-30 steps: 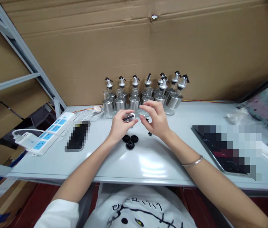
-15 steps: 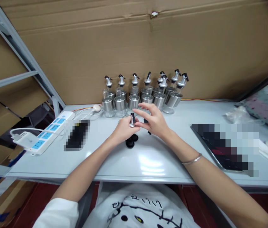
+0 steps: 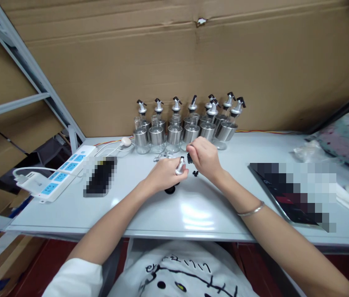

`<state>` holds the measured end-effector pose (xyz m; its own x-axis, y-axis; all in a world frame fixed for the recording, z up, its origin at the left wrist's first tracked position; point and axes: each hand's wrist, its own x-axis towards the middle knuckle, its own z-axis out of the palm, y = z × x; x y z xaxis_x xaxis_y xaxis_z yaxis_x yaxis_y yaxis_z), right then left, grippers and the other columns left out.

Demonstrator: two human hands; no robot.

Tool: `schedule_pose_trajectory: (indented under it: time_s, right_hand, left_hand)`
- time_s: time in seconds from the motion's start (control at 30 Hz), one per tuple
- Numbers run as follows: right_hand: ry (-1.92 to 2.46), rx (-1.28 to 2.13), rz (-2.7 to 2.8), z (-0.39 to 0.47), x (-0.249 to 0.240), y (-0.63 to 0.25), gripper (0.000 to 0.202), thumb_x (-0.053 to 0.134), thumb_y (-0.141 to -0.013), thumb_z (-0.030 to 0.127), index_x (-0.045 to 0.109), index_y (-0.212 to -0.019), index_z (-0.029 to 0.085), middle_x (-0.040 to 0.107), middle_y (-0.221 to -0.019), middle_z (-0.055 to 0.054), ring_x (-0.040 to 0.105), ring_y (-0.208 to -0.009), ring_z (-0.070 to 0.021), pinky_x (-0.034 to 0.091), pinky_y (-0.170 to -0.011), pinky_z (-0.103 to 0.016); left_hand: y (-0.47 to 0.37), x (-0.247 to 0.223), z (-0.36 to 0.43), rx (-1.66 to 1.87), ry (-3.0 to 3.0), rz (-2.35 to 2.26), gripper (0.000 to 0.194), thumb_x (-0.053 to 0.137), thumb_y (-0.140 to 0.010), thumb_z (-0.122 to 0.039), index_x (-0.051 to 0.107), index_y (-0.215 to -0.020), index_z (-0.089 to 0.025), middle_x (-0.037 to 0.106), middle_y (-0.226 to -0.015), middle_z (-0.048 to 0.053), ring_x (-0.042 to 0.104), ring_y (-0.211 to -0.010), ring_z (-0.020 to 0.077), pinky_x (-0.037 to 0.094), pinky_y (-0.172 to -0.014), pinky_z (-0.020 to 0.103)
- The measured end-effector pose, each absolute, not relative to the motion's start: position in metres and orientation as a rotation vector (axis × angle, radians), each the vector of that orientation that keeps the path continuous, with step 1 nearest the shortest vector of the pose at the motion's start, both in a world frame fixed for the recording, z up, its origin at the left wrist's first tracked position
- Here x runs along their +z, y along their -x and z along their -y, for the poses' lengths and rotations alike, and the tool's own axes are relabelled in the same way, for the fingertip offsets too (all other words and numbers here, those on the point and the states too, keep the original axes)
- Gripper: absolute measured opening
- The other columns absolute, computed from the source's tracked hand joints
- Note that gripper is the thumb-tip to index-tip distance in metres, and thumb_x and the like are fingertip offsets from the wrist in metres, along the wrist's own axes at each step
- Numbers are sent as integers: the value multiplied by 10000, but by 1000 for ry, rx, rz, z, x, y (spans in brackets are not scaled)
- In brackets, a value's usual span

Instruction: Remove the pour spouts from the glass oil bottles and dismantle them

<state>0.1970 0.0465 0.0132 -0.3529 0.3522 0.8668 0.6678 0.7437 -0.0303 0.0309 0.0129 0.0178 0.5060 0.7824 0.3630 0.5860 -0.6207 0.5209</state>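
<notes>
My left hand (image 3: 166, 175) is closed around a silver bottle pourer (image 3: 180, 166) with a small dark tip, tilted to the right. My right hand (image 3: 204, 156) hangs just right of it with the fingers curled in; anything inside them is hidden. Small black pieces (image 3: 189, 158) show at the edge of the right hand, and a few more black bits (image 3: 195, 173) lie below it. Under my left hand are round black stoppers (image 3: 170, 190), partly covered. Behind the same hand several silvery parts (image 3: 161, 156) rest on the table.
Several glass and steel oil bottles (image 3: 175, 134) stand in rows at the back, some with pourers fitted. A power strip (image 3: 66, 173) and a blurred phone (image 3: 100, 177) lie left. On the right are a tablet-like device (image 3: 281, 194) and a plastic bag (image 3: 310, 152).
My right hand has drawn away from the pourer and its spread fingers have curled shut. The left hand has shifted slightly right, and the pourer now leans.
</notes>
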Motion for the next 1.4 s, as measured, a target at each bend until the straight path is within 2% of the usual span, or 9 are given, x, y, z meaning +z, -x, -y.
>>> schedule_pose_trajectory:
  time_s: [0.27,0.53,0.63,0.77,0.93,1.03,1.17,1.3,1.4]
  right_hand:
    - [1361,358,2111,-66,24,-233,352,509,-858,448,621,-671,171,595,-614,-23,495,-573,-138,350,-545,-246]
    - [1614,629,2475,-73,14,-254,81,639,-688,159,709,-720,182,680,-679,-2,581,-630,-147,423,-594,-233]
    - [1664,581,2494,-74,11,-258,262,614,-626,45,717,-818,190,696,-744,-10,612,-666,-160,452,-600,-230]
    - [1643,446,2547,-78,8,-264,378,521,-600,-45,723,-798,206,706,-812,-22,628,-760,-179,466,-653,-230]
    - [1584,154,2558,-82,2,-267,294,541,-621,-23,721,-712,192,651,-838,-55,598,-796,-187,459,-719,-243]
    - [1649,19,2461,-82,-2,-265,202,616,-668,70,708,-815,173,628,-868,-71,584,-808,-201,444,-696,-258]
    - [1782,100,2341,-83,-9,-261,198,636,-740,168,669,-935,168,657,-794,-59,590,-717,-199,411,-630,-266]
    - [1701,152,2325,-85,-13,-256,192,579,-760,88,683,-902,166,688,-796,-71,612,-741,-205,406,-657,-264]
    - [1655,178,2291,-85,-15,-251,289,576,-763,74,657,-1032,144,696,-803,-75,617,-735,-206,413,-672,-267]
  left_hand:
    - [-13,14,-33,778,-2702,-1238,148,531,-818,-286,489,-720,-183,574,-656,4,523,-619,157,373,-678,288]
    - [-11,14,-32,787,-2747,-1164,145,499,-827,-272,477,-716,-181,558,-668,3,488,-602,142,360,-680,286]
    - [-12,15,-32,793,-2749,-1149,132,488,-823,-271,495,-728,-181,548,-669,1,472,-602,137,356,-679,281]
    - [-10,15,-34,774,-2749,-1156,128,479,-824,-272,503,-737,-181,537,-652,-1,464,-596,134,357,-678,276]
    - [-9,15,-34,784,-2767,-1148,121,482,-827,-266,503,-743,-181,553,-673,4,477,-606,137,359,-675,277]
    - [-9,14,-34,782,-2780,-1151,106,497,-821,-257,509,-750,-180,563,-693,9,491,-619,142,360,-672,276]
    - [-9,15,-34,775,-2779,-1152,106,500,-826,-257,509,-754,-179,572,-700,11,502,-626,146,363,-675,279]
    - [-9,15,-34,771,-2791,-1144,104,510,-822,-252,506,-751,-178,594,-723,21,516,-638,153,366,-677,285]
    - [-9,14,-34,764,-2799,-1146,111,513,-827,-260,507,-759,-173,611,-743,29,529,-654,163,372,-684,293]
